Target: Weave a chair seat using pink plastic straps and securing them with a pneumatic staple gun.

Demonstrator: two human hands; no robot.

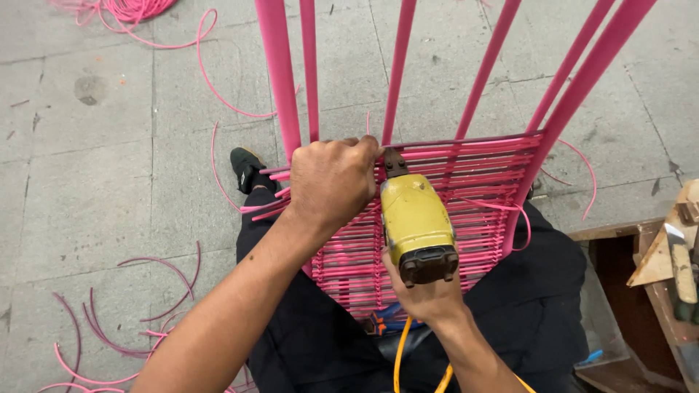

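A pink frame [280, 80] of long rods leans over my lap, its lower part wrapped with rows of pink cord [473, 182]. My left hand [331, 182] is closed on the top rows of the weave near the left rod, pinching the cord. My right hand [429, 291] grips a yellow pneumatic tool [416, 222] from below. The tool's dark nose [393, 161] touches the top row right next to my left fingers. An orange hose [399, 356] runs down from the tool.
Loose pink cord offcuts [131, 320] lie on the grey paved floor at the left, and a cord bundle [131, 9] at the top left. My shoe [247, 169] shows beside the frame. A wooden bench with a hand tool [681, 266] stands at the right.
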